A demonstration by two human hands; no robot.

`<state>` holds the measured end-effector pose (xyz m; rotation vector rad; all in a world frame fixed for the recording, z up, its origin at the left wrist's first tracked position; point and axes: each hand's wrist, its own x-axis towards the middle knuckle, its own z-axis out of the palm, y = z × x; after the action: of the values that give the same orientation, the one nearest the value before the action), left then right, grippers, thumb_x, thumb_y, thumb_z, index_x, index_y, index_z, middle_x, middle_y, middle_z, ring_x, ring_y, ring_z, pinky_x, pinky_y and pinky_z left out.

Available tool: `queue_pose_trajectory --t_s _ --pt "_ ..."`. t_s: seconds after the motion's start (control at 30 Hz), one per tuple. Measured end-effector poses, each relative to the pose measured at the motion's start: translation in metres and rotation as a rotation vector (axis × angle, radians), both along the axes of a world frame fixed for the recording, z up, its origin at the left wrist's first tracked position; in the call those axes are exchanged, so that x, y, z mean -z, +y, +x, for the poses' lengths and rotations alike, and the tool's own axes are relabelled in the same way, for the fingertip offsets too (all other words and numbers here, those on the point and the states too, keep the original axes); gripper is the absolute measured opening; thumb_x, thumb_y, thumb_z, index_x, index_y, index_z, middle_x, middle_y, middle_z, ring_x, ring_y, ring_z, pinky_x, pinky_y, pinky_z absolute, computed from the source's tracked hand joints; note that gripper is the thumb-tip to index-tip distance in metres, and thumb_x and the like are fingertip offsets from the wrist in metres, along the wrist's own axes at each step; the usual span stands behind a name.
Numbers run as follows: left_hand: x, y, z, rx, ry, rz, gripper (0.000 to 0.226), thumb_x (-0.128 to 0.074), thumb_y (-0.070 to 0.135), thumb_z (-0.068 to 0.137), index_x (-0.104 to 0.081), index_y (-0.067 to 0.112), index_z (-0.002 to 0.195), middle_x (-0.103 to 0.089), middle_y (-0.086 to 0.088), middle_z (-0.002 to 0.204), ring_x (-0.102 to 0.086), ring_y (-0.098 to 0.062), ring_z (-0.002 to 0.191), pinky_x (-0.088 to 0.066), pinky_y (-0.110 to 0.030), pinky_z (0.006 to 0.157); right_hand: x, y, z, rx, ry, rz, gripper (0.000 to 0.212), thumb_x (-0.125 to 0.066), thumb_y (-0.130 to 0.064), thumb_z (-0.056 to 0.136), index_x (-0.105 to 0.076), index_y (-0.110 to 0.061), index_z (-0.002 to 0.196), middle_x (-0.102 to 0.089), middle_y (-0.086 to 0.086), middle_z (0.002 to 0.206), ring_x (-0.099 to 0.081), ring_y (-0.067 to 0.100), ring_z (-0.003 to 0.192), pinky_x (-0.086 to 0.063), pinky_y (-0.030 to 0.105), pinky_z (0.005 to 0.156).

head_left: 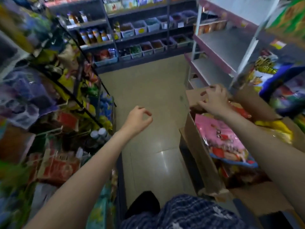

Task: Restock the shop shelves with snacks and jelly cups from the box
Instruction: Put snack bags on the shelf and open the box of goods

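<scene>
The person's left hand (137, 120) hangs over the beige tiled floor (148, 90) at the centre of the frame, its fingers loosely curled and holding nothing. The right hand (212, 100), at centre right, reaches over the far end of the open brown cardboard box (200, 146); its fingers are bent by the box's far flap (193, 96), but blur hides whether they grip it. The box fills the lower right of the frame and holds a pink snack bag (219, 138), with yellow packets (279, 127) further right. Above it, at upper right, stands a pink-edged white shelf unit (219, 52). Along the left edge runs a rack of hanging snack packets (69, 90).
</scene>
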<state>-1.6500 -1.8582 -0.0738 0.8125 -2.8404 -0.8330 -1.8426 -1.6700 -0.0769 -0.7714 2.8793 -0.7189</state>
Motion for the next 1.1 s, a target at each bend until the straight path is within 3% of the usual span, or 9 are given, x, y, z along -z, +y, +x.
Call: queue_pose_trajectory --t_s 0.17,0.33,0.47,0.6,0.73,0.87,0.97,1.03,1.1 --pt "0.008 -0.093 -0.121 0.219 0.005 -0.032 0.023 -0.06 0.016 0.087 -0.065 0.005 0.107 -0.054 -0.018 0.12 -0.05 -0.028 0.116 -0.03 -0.021 0.095 0.018 -0.06 -0.088 0.187 -0.076 0.045 0.045 -0.064 -0.032 0.084 -0.052 -0.009 0.122 -0.026 0.016 0.141 -0.022 0.036 0.13 -0.024 0.041 0.107" --pt "0.014 -0.16 -0.251 0.5 -0.045 -0.002 0.037 -0.058 0.009 0.087 -0.052 0.003 0.122 -0.059 -0.015 0.119 -0.059 -0.029 0.101 -0.039 -0.026 0.086 0.039 -0.085 -0.146 0.441 -0.238 0.12 0.054 -0.062 -0.034 0.087 -0.043 -0.013 0.133 -0.022 0.016 0.142 -0.022 0.04 0.13 -0.029 0.047 0.107" --pt "0.02 -0.159 -0.341 0.744 -0.171 0.023 0.041 -0.057 0.01 0.088 -0.047 0.003 0.127 -0.058 -0.015 0.122 -0.058 -0.029 0.104 -0.039 -0.025 0.088 0.049 -0.065 -0.161 0.694 -0.411 0.1 0.068 -0.066 -0.043 0.082 -0.036 -0.015 0.137 -0.024 0.019 0.142 -0.028 0.044 0.127 -0.025 0.042 0.107" --pt "0.041 -0.124 -0.431 1.057 -0.236 -0.021 0.043 -0.055 0.014 0.09 -0.043 0.008 0.131 -0.054 -0.01 0.129 -0.057 -0.023 0.107 -0.04 -0.025 0.089 0.082 -0.044 -0.171 1.015 -0.561 0.032 0.083 -0.069 -0.047 0.078 -0.029 -0.013 0.142 -0.03 0.02 0.144 -0.023 0.036 0.135 -0.027 0.041 0.107" --pt "0.056 -0.103 -0.48 1.244 -0.223 -0.07 0.046 -0.056 0.018 0.091 -0.04 0.012 0.134 -0.048 -0.006 0.136 -0.05 -0.02 0.119 -0.039 -0.03 0.098 0.117 -0.049 -0.184 1.092 -0.717 0.008 0.095 -0.068 -0.046 0.079 -0.011 -0.018 0.15 -0.015 0.018 0.154 -0.018 0.036 0.141 -0.024 0.039 0.11" --pt "0.071 -0.104 -0.523 1.37 -0.268 -0.106 0.046 -0.055 0.019 0.092 -0.04 0.017 0.135 -0.049 -0.003 0.134 -0.048 -0.018 0.12 -0.042 -0.033 0.098 0.138 -0.074 -0.192 1.265 -0.734 0.088 0.092 -0.064 -0.044 0.084 -0.004 -0.022 0.15 0.008 0.018 0.155 -0.006 0.041 0.142 -0.023 0.049 0.113" --pt "0.076 -0.108 -0.552 1.422 -0.31 -0.116 0.043 -0.054 0.019 0.092 -0.041 0.016 0.133 -0.049 -0.003 0.134 -0.05 -0.017 0.116 -0.043 -0.03 0.094 0.144 -0.08 -0.2 1.402 -0.719 0.104 0.093 -0.068 -0.039 0.082 -0.004 -0.031 0.149 0.014 0.019 0.154 -0.022 0.048 0.135 -0.035 0.05 0.103" --pt "0.083 -0.11 -0.57 1.454 -0.334 -0.1 0.043 -0.054 0.018 0.092 -0.041 0.014 0.133 -0.049 -0.004 0.134 -0.051 -0.018 0.114 -0.043 -0.029 0.093 0.148 -0.084 -0.207 1.46 -0.706 0.152 0.085 -0.065 -0.025 0.086 -0.007 -0.033 0.148 0.007 0.02 0.154 -0.029 0.047 0.132 -0.04 0.05 0.099" --pt "0.087 -0.112 -0.583 1.509 -0.343 -0.105 0.043 -0.054 0.016 0.092 -0.042 0.013 0.132 -0.05 -0.005 0.133 -0.053 -0.018 0.111 -0.043 -0.027 0.09 0.147 -0.092 -0.217 1.427 -0.656 0.305 0.064 -0.054 -0.016 0.091 -0.021 -0.023 0.145 -0.017 0.021 0.151 -0.031 0.042 0.133 -0.043 0.049 0.097"
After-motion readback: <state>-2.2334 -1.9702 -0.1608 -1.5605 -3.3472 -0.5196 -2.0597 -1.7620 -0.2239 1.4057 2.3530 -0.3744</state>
